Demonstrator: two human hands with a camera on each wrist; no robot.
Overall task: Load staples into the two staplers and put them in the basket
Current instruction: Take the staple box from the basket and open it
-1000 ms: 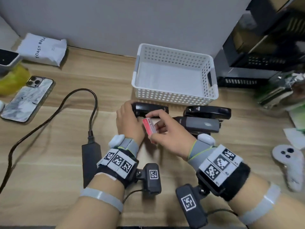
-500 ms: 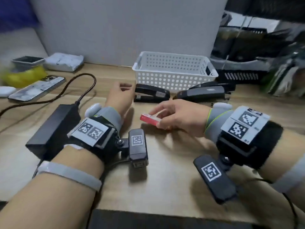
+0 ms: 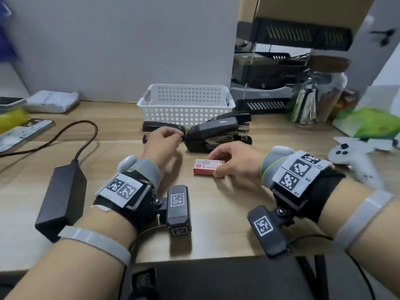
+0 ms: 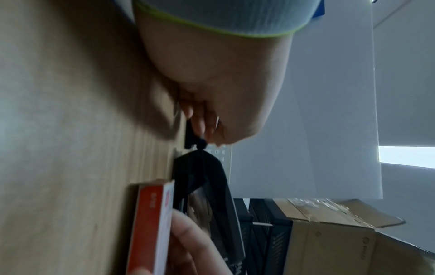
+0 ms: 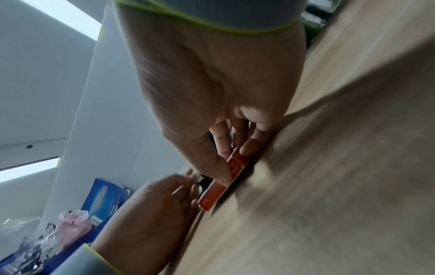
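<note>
the right hand (image 3: 234,161) pinches the red staple box (image 3: 208,167) lying flat on the desk (image 3: 216,213). the left hand (image 3: 161,144) curls its fingers on the small stapler (image 3: 155,127). the big stapler (image 3: 216,135) sits beside it, both before the basket (image 3: 186,105).

Your counter (image 3: 216,213) is pale wood-grain laminate with a smooth, matt face. At twelve o'clock the basket (image 3: 186,105) is white perforated plastic with a slight sheen. In front of it the slim stapler (image 3: 160,127) looks like glossy black plastic; the bigger stapler (image 3: 214,131) at one o'clock has a matt grey-black shell, with bright bare metal showing at its rear end. The staple box (image 3: 206,167) under your right hand (image 3: 236,162) is printed card, red and white, smooth. At nine o'clock the power brick (image 3: 62,198) is matt black plastic, its cable (image 3: 71,131) rubbery and dull.
</note>
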